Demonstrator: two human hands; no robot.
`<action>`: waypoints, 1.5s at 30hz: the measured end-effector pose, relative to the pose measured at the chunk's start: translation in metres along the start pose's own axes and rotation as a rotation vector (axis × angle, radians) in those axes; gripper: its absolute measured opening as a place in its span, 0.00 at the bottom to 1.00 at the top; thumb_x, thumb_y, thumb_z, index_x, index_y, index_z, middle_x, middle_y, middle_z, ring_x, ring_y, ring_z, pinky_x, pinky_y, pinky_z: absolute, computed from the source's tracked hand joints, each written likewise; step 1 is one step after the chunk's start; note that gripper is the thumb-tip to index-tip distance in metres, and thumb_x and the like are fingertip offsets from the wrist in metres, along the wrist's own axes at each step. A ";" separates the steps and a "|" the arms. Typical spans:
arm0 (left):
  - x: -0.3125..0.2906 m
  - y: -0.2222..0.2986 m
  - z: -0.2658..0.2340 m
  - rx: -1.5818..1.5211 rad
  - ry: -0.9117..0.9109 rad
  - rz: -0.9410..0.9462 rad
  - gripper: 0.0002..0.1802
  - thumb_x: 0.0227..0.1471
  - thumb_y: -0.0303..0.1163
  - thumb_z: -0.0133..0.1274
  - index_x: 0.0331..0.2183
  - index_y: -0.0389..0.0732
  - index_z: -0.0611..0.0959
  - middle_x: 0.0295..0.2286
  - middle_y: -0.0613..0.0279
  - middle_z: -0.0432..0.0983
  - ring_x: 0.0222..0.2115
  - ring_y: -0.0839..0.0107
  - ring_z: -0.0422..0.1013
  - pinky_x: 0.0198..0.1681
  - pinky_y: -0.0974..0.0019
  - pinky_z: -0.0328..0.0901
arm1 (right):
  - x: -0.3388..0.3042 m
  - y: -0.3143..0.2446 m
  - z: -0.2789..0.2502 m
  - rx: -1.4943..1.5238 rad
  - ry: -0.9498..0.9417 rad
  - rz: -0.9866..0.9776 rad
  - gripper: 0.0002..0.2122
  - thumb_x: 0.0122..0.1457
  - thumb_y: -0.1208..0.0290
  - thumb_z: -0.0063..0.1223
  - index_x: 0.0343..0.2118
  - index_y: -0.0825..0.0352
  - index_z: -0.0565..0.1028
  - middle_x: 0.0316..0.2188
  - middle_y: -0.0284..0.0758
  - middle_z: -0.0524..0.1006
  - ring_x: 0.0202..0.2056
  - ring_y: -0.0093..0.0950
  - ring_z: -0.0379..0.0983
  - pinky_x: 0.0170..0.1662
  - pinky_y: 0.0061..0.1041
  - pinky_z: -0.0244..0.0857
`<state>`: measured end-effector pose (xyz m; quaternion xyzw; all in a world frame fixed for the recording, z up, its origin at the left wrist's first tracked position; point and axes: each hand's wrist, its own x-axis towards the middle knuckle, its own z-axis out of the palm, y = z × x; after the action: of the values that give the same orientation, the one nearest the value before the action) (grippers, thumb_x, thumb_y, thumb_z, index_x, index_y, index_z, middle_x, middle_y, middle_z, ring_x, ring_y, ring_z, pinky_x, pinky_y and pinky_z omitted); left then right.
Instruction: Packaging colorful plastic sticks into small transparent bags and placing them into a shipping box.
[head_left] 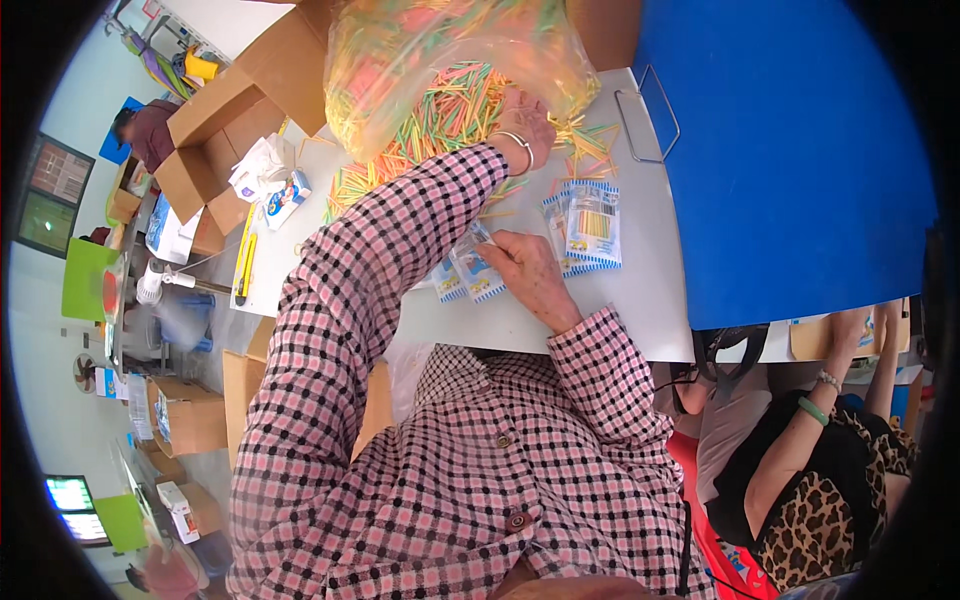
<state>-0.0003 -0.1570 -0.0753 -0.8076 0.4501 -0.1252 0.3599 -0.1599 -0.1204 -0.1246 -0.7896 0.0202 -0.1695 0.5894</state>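
A heap of thin sticks [455, 105] in green, yellow, orange and pink lies at the far side of the table, spilling from a large clear plastic bag [365, 60]. My left hand [525, 125], with a bangle at the wrist, reaches onto the heap; its fingertips are hidden, so its grip is unclear. Closer to me, my right hand [530, 272] is closed, pinching the edge of a small blue and white plastic packet [478, 262]. Another such packet lies partly beneath it. To the right is a stack of packets [595, 228], the top one showing sticks inside.
A blue panel [790, 160] stands along the table's right side, with a wire handle [660, 115] near it. At left are tissues [262, 168], a yellow cutter [245, 262] and an open cardboard box [215, 145]. A co-worker's arms [800, 440] are at lower right.
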 end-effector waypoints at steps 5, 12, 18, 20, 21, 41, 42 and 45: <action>0.004 0.002 0.037 -0.307 0.371 0.036 0.11 0.42 0.31 0.45 0.26 0.38 0.81 0.30 0.56 0.71 0.42 0.65 0.61 0.43 0.54 0.50 | 0.000 -0.006 -0.003 -0.025 -0.004 0.005 0.11 0.53 0.71 0.51 0.22 0.76 0.69 0.14 0.45 0.66 0.15 0.30 0.59 0.20 0.29 0.53; -0.011 -0.027 0.042 -0.540 0.137 0.105 0.17 0.46 0.36 0.43 0.36 0.35 0.75 0.40 0.59 0.64 0.45 0.62 0.58 0.47 0.53 0.48 | -0.001 -0.008 -0.006 -0.025 0.012 0.019 0.11 0.53 0.71 0.51 0.20 0.74 0.69 0.14 0.46 0.67 0.14 0.37 0.61 0.20 0.32 0.55; -0.026 -0.064 0.072 -0.948 0.513 0.100 0.21 0.53 0.47 0.46 0.27 0.35 0.71 0.28 0.58 0.65 0.32 0.64 0.60 0.35 0.56 0.54 | 0.000 -0.009 -0.006 0.081 0.042 0.025 0.10 0.54 0.70 0.49 0.24 0.74 0.72 0.11 0.38 0.66 0.14 0.25 0.59 0.19 0.27 0.53; -0.037 -0.076 0.061 -1.276 0.252 0.117 0.22 0.53 0.46 0.48 0.22 0.36 0.65 0.21 0.63 0.57 0.23 0.73 0.55 0.26 0.66 0.54 | 0.002 -0.003 -0.009 0.210 0.043 0.119 0.08 0.56 0.71 0.50 0.25 0.71 0.74 0.17 0.22 0.68 0.20 0.11 0.56 0.22 0.15 0.53; -0.042 -0.077 0.060 -1.275 0.259 0.111 0.22 0.53 0.46 0.48 0.22 0.36 0.65 0.21 0.63 0.57 0.23 0.73 0.55 0.26 0.66 0.54 | 0.003 0.001 -0.009 0.206 0.038 0.113 0.08 0.56 0.71 0.50 0.25 0.71 0.74 0.17 0.22 0.68 0.20 0.11 0.56 0.22 0.15 0.53; -0.071 -0.058 0.070 -2.849 -0.297 0.117 0.12 0.57 0.33 0.41 0.34 0.34 0.73 0.30 0.53 0.74 0.30 0.65 0.72 0.36 0.62 0.68 | 0.024 -0.022 -0.019 1.024 0.425 0.343 0.06 0.56 0.68 0.53 0.35 0.61 0.74 0.31 0.24 0.76 0.31 0.15 0.70 0.35 0.24 0.64; -0.072 -0.057 0.068 -2.861 -0.312 0.133 0.12 0.57 0.33 0.41 0.33 0.34 0.73 0.30 0.53 0.74 0.30 0.65 0.72 0.36 0.61 0.68 | 0.024 -0.021 -0.018 1.037 0.419 0.343 0.06 0.55 0.68 0.53 0.35 0.61 0.74 0.31 0.25 0.76 0.31 0.15 0.70 0.35 0.23 0.64; -0.074 -0.056 0.062 -2.795 -0.204 0.114 0.12 0.57 0.33 0.40 0.33 0.34 0.75 0.30 0.58 0.74 0.33 0.69 0.71 0.37 0.66 0.67 | 0.023 -0.018 -0.016 1.000 0.409 0.332 0.07 0.55 0.70 0.53 0.35 0.64 0.75 0.30 0.27 0.76 0.30 0.15 0.71 0.34 0.19 0.65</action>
<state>0.0268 -0.0484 -0.0714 -0.4798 0.2050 0.4937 -0.6957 -0.1464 -0.1351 -0.0979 -0.3517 0.1752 -0.2128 0.8946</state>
